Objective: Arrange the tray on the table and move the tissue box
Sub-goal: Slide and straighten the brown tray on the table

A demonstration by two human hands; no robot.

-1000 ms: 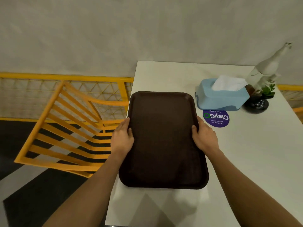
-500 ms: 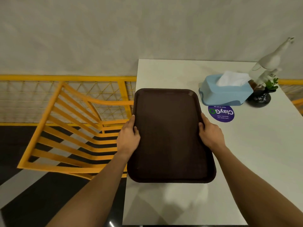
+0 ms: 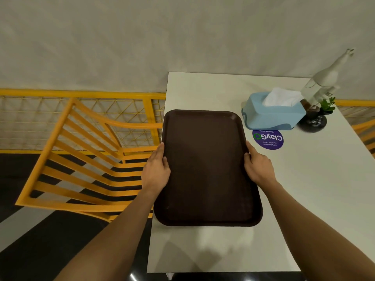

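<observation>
Beside the tray (image 3: 205, 167), tissue box (image 3: 272, 112) near; chair (image 3: 81, 159) left.

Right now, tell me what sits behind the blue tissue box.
Behind the blue tissue box, at its right, stand a white long-necked animal figurine and a small plant in a dark round pot. The box hides the figurine's base and whatever lies directly behind it.

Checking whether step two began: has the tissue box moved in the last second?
No. The tissue box still sits at the purple sticker's far edge, next to the dark vase; only the camera shifted.
</observation>
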